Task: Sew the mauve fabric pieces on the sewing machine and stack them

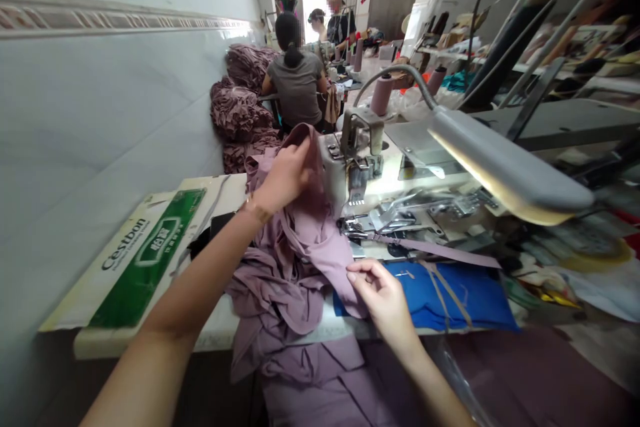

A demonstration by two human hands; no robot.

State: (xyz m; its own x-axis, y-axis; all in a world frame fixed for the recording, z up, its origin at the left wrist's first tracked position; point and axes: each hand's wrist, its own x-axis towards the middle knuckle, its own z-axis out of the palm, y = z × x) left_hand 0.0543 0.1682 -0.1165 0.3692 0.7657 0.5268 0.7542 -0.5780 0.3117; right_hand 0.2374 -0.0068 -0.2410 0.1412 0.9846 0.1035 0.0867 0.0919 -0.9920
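Observation:
A mauve garment [295, 267] lies bunched on the sewing table and hangs over its front edge. My left hand [285, 177] grips the upper part of the fabric, lifted beside the head of the sewing machine [350, 167]. My right hand [383, 293] pinches the lower edge of the same fabric near the table's front, just left of a blue cloth [450, 293]. A narrow mauve strip [435, 250] runs from the presser foot out to the right.
A grey lamp [505, 167] on a bent arm hangs over the machine. A green and white box [145, 250] lies at the left against the wall. Piles of mauve fabric [240, 107] and other people at machines sit further back. Clutter fills the right side.

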